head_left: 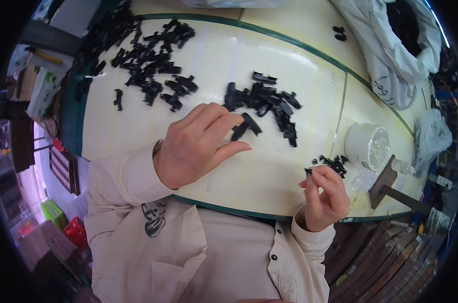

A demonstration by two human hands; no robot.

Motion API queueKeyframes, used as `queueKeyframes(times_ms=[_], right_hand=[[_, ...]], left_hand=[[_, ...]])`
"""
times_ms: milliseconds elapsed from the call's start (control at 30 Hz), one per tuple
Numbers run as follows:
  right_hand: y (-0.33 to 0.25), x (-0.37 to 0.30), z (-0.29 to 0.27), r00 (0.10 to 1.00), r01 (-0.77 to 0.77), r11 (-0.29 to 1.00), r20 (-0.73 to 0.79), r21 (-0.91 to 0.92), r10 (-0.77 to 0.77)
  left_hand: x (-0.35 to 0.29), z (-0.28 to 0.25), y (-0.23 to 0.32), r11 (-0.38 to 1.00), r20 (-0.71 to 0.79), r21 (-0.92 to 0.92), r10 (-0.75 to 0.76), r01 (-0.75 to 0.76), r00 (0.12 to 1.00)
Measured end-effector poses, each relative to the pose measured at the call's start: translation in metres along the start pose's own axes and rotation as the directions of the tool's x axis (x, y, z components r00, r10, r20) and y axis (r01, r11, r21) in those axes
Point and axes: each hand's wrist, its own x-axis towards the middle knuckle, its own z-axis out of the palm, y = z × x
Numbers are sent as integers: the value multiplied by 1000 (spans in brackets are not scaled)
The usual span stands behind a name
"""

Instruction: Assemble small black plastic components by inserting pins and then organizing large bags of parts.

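My left hand reaches over the cream tabletop with thumb and forefinger apart. Its forefinger tip is at the edge of a black plastic part, which lies at the near side of a small cluster of similar parts. Whether finger and part touch, I cannot tell. At the right, my right hand pinches a tiny black piece between thumb and forefinger. Just beyond its fingertips lies a little heap of small black pieces.
A large pile of black parts covers the table's far left. A white round tub stands at the right, near a dark metal bracket and a clear plastic bag. A white sack stands far right. Green trim crosses the table.
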Motion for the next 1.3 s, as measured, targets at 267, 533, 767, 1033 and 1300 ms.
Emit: queueKeyframes(times_ms=[267,533,767,1033,1300], right_hand=[[16,18,-77,920,-107,881,-381,-461,-88],[13,48,-112,988,-65,707,-144,-704,-52],[15,52,-110,1000,-15,633,-25,-774,-7],[4,49,-93,971,-91,803,-233,-589,-60],[-16,23,0,999,10,996,45,85,-14]], left_hand=[[0,27,9,982,22,187,19,-23,1000],[4,14,12,999,75,-34,0,3,997],[11,7,8,937,134,-260,-204,233,970],[7,-7,2,427,459,-695,-356,578,814],[11,0,4,-87,704,-701,-243,707,668]])
